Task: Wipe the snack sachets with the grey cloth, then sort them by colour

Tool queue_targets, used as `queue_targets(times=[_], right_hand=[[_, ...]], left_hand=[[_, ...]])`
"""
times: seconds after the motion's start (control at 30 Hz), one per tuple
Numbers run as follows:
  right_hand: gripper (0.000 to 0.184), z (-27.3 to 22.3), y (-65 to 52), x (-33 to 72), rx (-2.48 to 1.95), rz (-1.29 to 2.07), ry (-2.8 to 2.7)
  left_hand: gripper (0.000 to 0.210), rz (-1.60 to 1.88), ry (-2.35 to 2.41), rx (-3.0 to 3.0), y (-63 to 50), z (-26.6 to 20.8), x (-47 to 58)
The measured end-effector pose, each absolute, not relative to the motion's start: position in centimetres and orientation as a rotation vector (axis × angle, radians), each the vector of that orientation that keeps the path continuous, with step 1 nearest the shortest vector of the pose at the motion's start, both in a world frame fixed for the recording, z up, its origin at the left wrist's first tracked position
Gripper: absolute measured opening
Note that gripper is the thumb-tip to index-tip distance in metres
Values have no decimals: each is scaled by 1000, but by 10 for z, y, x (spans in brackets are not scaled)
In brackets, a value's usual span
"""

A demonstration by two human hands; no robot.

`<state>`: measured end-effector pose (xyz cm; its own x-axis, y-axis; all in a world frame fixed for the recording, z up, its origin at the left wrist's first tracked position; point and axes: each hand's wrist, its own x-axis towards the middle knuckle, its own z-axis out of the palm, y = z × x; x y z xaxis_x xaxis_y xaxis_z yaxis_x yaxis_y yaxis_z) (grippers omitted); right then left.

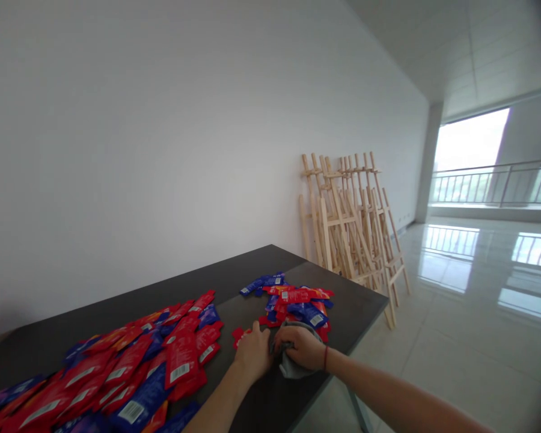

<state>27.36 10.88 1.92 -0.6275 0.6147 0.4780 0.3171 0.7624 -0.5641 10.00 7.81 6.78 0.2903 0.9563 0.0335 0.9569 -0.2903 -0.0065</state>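
While the R hand is clamped on a crumpled grey cloth, the L hand is right next to it; can't tell if the L fingers also grip the cloth. Hands are close tog., approx. level w/ each other, nr the R edge of the dark table. Cloth is at that edge, bunched under the R palm, w/ a loose fold showing below the wrist. R wrist has a thin red cord.

Just beyond the hands: smaller heap of red & blue pkts, some w/ orange bits, overlapping at odd angles. One red pkt pokes out just L of the L hand, partly hidden by it. Bigger spread of similar pkts covers the table's L side, mostly red, barcodes showing on several, e.g. a blue pkt close to the front.

Bkgd: wooden easels leaning on the pale wall past the table's R end; shiny tiled floor to the R, metal railing by the window.
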Motion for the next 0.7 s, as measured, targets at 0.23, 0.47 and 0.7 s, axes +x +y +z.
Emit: queue_targets(times=[0.23, 0.47, 0.7], right_hand=[[42, 22, 100, 275, -630, 556, -2246], [41, 31, 96, 274, -632, 530, -2249], [43, 51, 74, 269, -712, 453, -2313]], left_hand=[[45, -210, -1859, -2448, 64, 81, 63], [19, -1042, -1881, -2431, 39, 52, 36], [26, -691, -1840, -2661, 3, 24, 42]])
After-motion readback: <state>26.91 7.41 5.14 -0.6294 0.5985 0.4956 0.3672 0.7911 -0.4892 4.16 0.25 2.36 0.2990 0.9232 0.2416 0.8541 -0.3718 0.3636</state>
